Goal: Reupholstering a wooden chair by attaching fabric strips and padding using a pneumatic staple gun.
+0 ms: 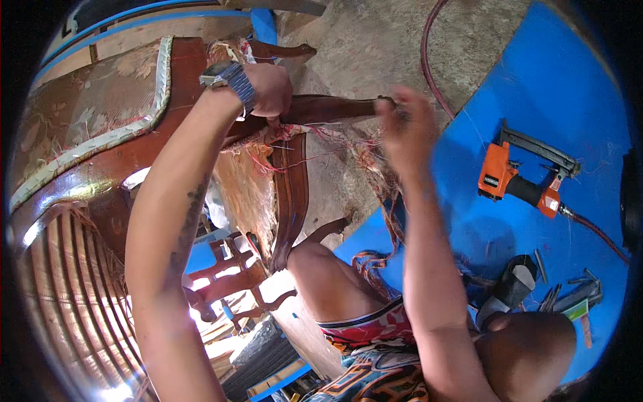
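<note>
A brown wooden chair (pixel 194 67) lies tipped over, its legs pointing toward the right and toward me. My left hand (pixel 269 90), with a metal watch at the wrist, is closed against the frame by the base of a chair leg (pixel 335 108). What its fingers hold is hidden. Frayed red and white threads (pixel 295 134) hang from the frame just below it. Near that leg's tip is my right hand (pixel 408 130), smeared by motion with fingers partly curled. A tangled strip of loose threads (pixel 375 167) trails down beside the right forearm.
An orange and black staple gun (pixel 519 177) with a dark red hose (pixel 596 234) lies on a blue sheet (pixel 462 194). Lower right are a dark cloth-like item (pixel 512 285) and several small tools (pixel 579 295). Another wooden frame (pixel 234 281) stands behind my left forearm.
</note>
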The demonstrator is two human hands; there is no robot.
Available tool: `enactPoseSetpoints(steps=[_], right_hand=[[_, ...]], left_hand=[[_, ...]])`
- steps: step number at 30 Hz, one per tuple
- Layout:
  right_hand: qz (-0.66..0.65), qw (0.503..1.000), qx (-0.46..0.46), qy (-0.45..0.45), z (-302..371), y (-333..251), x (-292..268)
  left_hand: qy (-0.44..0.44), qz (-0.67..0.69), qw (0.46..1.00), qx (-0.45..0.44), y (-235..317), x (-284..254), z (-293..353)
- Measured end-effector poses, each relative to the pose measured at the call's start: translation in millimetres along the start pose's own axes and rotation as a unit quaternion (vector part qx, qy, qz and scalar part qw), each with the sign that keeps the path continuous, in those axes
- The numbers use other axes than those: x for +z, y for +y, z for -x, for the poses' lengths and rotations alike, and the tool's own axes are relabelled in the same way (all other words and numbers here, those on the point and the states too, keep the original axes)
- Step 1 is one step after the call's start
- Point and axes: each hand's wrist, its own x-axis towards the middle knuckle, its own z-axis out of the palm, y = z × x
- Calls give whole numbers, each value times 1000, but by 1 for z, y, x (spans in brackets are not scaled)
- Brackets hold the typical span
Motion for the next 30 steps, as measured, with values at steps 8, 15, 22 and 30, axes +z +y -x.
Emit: enactPoseSetpoints(steps=[8, 15, 22, 30], right_hand=[[404, 905, 108, -79, 8, 82, -186], [550, 800, 102, -215, 14, 84, -216], [582, 757, 63, -289, 6, 69, -220], [-38, 940, 200, -275, 13, -35, -135]], left_hand=[[-2, -35, 999, -37, 4, -4, 8], [-35, -139, 990, -9, 8, -4, 3], [-53, -132, 990, -12, 7, -7, -2], [-42, -73, 996, -9, -22, 5, -14]])
